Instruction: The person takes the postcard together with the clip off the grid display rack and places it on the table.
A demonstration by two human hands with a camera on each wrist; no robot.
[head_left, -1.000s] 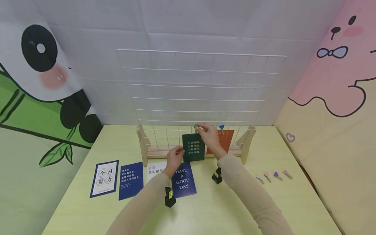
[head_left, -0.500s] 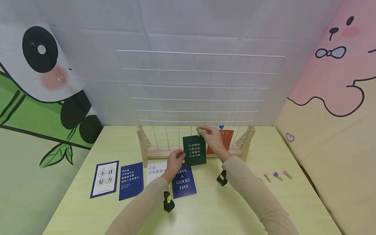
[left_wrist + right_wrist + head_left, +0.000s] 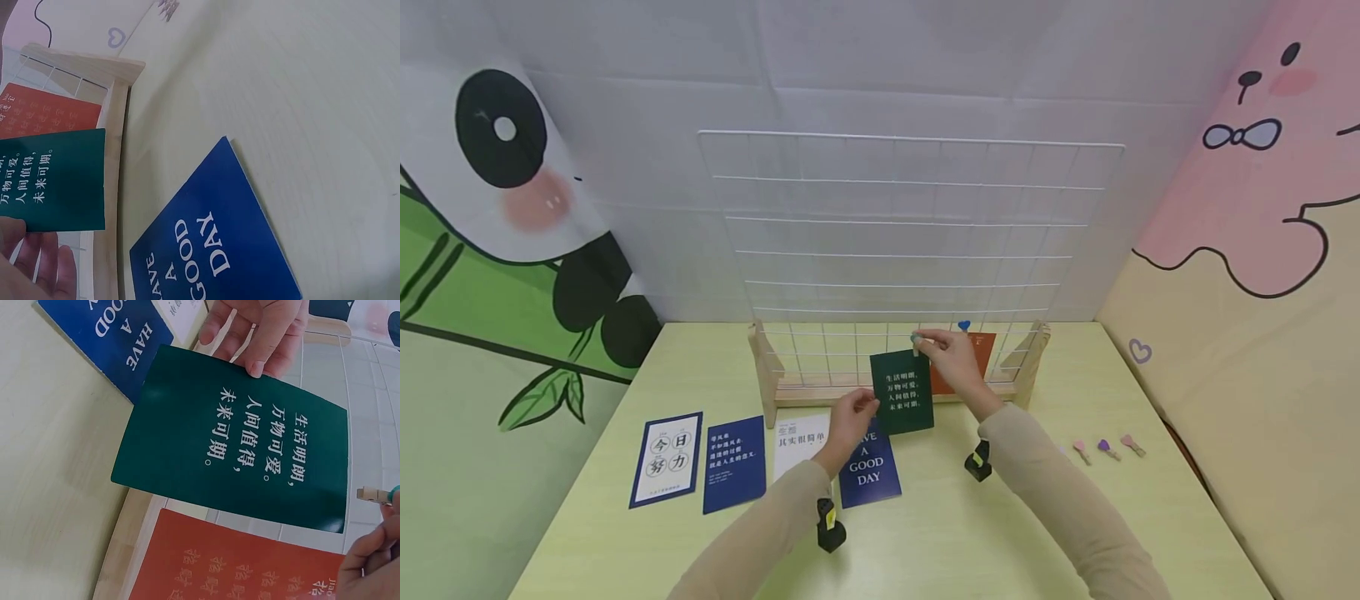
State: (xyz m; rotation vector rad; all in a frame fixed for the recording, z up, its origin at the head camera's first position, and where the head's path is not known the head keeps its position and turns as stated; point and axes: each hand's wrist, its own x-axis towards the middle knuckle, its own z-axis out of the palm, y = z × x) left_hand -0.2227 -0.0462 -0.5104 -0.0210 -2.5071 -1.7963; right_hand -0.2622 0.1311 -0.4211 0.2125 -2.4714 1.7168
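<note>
A dark green card [image 3: 902, 404] with white characters is held up in front of the wire grid rack [image 3: 820, 358]. My left hand [image 3: 848, 425] pinches its left edge, thumb on the front face in the right wrist view. My right hand [image 3: 957, 362] pinches a small wooden clothespin [image 3: 372, 495] with a green top. In the right wrist view the clothespin's tip is just off the card's top edge. Behind and to the right, a red-orange card [image 3: 225, 562] hangs on the grid under a blue heart clothespin [image 3: 964, 326]. My right hand partly covers that card in the head view.
On the table lie a "HAVE A GOOD DAY" blue card [image 3: 870, 475], a white card [image 3: 797, 446], another blue card [image 3: 734, 464] and a blue-bordered white card [image 3: 666, 460]. Several heart clothespins [image 3: 1107, 450] lie at the right. Wooden feet [image 3: 766, 379] support the rack.
Both hands have moved slightly right and down in the head view, with the green card and the clothespin. The card now stands farther from the grid and overlaps the "HAVE A GOOD DAY" card more.
</note>
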